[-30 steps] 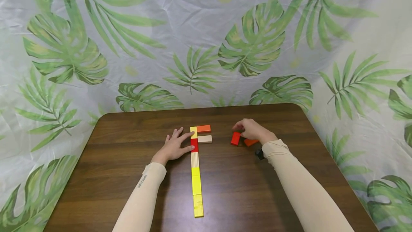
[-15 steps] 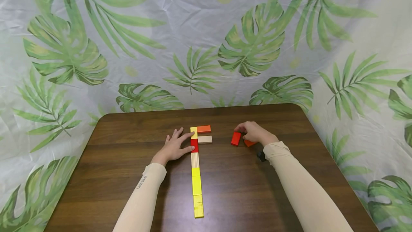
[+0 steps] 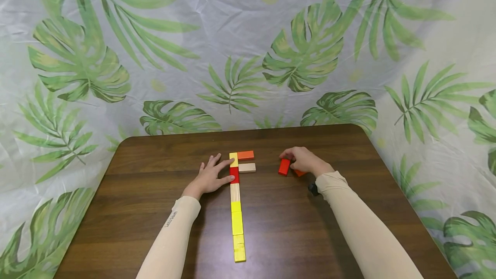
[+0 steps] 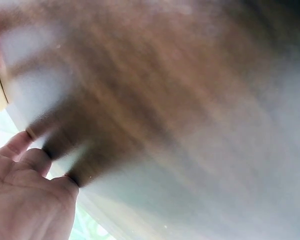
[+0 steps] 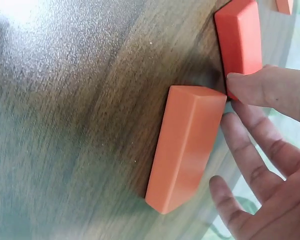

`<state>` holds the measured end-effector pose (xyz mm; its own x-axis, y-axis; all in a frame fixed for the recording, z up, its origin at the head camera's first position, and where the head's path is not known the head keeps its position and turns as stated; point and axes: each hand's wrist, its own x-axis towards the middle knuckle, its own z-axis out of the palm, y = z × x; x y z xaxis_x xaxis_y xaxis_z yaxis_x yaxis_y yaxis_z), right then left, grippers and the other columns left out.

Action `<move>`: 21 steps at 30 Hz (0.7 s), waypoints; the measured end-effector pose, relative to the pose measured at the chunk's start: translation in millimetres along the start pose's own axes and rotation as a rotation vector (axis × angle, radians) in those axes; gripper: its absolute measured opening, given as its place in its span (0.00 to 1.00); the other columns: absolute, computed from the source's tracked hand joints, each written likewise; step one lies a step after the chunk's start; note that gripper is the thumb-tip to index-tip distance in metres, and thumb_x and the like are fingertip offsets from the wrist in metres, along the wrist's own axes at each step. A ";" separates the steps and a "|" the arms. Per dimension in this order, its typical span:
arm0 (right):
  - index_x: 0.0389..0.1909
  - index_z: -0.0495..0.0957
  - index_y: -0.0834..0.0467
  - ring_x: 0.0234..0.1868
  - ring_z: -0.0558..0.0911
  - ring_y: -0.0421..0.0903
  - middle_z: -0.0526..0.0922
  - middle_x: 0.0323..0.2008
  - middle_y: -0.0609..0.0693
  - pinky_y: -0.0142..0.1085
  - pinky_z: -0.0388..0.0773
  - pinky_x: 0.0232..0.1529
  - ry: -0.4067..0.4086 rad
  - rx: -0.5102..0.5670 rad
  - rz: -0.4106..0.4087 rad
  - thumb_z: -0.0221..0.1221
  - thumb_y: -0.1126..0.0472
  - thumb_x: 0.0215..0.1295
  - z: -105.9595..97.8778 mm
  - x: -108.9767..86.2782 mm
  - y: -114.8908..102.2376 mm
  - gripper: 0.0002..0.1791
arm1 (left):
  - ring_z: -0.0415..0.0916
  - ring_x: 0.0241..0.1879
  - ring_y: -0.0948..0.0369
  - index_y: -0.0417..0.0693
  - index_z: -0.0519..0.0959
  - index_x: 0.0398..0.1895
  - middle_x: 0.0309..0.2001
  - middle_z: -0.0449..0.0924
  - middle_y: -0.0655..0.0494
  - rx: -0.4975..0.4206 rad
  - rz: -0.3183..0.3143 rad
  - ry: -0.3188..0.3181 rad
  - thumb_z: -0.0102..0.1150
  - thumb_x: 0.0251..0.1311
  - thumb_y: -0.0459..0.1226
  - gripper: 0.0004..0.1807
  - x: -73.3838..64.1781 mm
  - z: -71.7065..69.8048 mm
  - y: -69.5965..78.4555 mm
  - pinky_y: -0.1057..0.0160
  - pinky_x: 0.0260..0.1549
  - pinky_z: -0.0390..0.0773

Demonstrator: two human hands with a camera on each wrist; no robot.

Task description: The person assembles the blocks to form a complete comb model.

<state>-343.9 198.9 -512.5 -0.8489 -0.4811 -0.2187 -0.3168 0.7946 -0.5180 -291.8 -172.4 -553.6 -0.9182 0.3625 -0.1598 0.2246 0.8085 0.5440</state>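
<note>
In the head view my left hand [image 3: 208, 176] lies spread beside a column of blocks. Its index finger reaches onto the yellow block [image 3: 233, 156] at the top, and its thumb touches the red block [image 3: 234, 171] below. On the right, my right hand [image 3: 307, 161] pinches the corner of a loose red block [image 3: 284, 167] between thumb and index finger. The right wrist view has the thumb against this red block [image 5: 238, 37], the other fingers extended. An orange block [image 5: 182, 150] lies close by, partly hidden under the right hand in the head view.
Below the red block, the column runs on with a striped wooden block [image 3: 235, 192] and several yellow blocks [image 3: 237, 223]. An orange block [image 3: 246, 155] and a pale wooden block [image 3: 247, 168] stick out rightward from it. A leaf-print cloth [image 3: 232, 55] hangs behind the table [image 3: 155, 154].
My right hand has come down slightly and its thumb and index finger now close on the loose red block. The left hand and the column have stayed put.
</note>
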 end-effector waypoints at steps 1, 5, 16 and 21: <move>0.64 0.84 0.60 0.60 0.84 0.62 0.86 0.59 0.63 0.56 0.81 0.64 0.001 0.002 -0.001 0.62 0.78 0.65 0.5 0.0 -0.7 0.27 | 0.36 0.87 0.35 0.66 0.63 0.85 0.88 0.45 0.39 -0.001 0.000 0.001 0.62 0.75 0.56 0.38 -0.1 0.1 0.0 0.25 0.81 0.37; 0.63 0.85 0.59 0.60 0.84 0.62 0.87 0.58 0.62 0.56 0.81 0.64 0.004 0.002 0.005 0.63 0.77 0.66 2.2 0.1 -1.6 0.25 | 0.35 0.88 0.36 0.67 0.63 0.85 0.88 0.43 0.40 -0.004 -0.008 -0.002 0.62 0.75 0.56 0.38 -0.2 -0.2 0.4 0.26 0.81 0.36; 0.60 0.86 0.60 0.54 0.85 0.57 0.89 0.55 0.59 0.53 0.82 0.59 0.016 -0.006 0.013 0.66 0.76 0.66 8.3 -1.2 -3.9 0.22 | 0.34 0.88 0.37 0.67 0.64 0.84 0.89 0.43 0.40 -0.017 -0.009 -0.002 0.63 0.74 0.57 0.39 0.2 0.3 0.8 0.27 0.82 0.35; 0.59 0.86 0.59 0.53 0.84 0.54 0.89 0.54 0.57 0.51 0.81 0.58 0.020 -0.013 0.019 0.67 0.74 0.66 11.7 -2.0 -4.6 0.21 | 0.35 0.88 0.37 0.68 0.64 0.84 0.89 0.44 0.41 -0.013 -0.010 -0.003 0.62 0.74 0.57 0.38 -0.2 0.2 1.0 0.26 0.82 0.35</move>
<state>-335.8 191.8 -519.4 -0.8631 -0.4583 -0.2122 -0.3056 0.8084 -0.5031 -291.3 -171.5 -553.2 -0.9194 0.3561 -0.1671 0.2114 0.8056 0.5534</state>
